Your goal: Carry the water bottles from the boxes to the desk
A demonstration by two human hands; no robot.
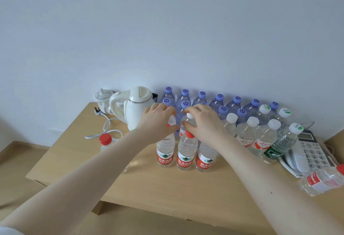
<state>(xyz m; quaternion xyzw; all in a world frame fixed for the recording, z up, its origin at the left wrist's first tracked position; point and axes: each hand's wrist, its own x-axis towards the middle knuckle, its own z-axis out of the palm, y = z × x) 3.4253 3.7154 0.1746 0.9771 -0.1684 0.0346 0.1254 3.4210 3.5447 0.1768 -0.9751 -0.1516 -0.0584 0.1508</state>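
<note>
A desk [167,193] stands against a wall [167,30]. Rows of water bottles [237,100] line its back edge from twelve to two o'clock. A trio of water bottles [186,153] stands side by side at centre. An electric kettle [137,108] sits at ten o'clock, with a small appliance [102,99] to its left. A lone bottle [105,141] is at nine. A telephone [307,151] is at three, with a toppled bottle [322,180] in front of it at four.

We face a plain pale wall [167,21].
Under it we see a light wooden desk [167,188] on a tan floor [16,169].
</note>
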